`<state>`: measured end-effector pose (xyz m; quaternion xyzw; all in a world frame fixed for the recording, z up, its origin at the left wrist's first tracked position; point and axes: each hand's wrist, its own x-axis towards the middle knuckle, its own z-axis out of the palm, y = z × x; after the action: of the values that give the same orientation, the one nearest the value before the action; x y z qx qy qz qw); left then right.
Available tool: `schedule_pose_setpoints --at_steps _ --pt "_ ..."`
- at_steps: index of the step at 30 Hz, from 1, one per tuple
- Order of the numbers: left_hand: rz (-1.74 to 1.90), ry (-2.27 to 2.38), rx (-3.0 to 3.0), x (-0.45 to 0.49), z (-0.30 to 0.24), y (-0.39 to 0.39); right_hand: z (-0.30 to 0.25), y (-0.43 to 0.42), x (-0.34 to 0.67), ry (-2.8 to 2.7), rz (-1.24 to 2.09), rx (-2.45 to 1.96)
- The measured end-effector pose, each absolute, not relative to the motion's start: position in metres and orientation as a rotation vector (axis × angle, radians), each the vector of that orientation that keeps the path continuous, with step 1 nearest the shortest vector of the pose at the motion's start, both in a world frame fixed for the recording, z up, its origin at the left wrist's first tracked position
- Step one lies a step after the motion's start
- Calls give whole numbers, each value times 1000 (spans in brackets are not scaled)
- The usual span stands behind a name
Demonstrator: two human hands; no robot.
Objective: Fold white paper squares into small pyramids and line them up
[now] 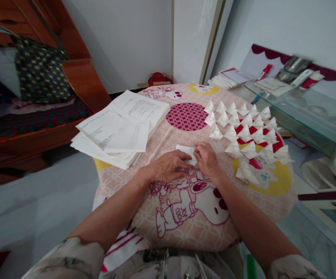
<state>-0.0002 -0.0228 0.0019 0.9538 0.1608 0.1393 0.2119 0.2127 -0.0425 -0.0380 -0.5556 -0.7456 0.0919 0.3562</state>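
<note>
A small folded piece of white paper (187, 152) lies on the patterned tablecloth between my two hands. My left hand (172, 164) rests at its left side, fingers bent and fingertips pressed on the paper. From the right, my right hand (205, 158) grips the paper's edge between thumb and fingers. Part of the paper is hidden beneath the fingers. To the right stand rows of folded white paper boats (245, 133), pointed at the top, with one boat (246, 173) nearer to me than the others. A stack of printed paper sheets (121, 130) lies left of my hands.
The round table wears a pink cloth (144, 217) with cartoon figures. At the right, a glass shelf (307, 116) holds a steel cup, a red tube and papers. A wooden bench (80, 85) with a dark patterned bag (41, 71) stands to the left.
</note>
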Motion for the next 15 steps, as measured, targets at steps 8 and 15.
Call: schedule_pose_setpoints --at_steps 8,15 --pt "377 458 2655 1 2 -24 -32 -46 210 -1940 241 -1485" --pt "391 429 2649 3 5 -24 -33 -45 209 -1947 226 -1510"
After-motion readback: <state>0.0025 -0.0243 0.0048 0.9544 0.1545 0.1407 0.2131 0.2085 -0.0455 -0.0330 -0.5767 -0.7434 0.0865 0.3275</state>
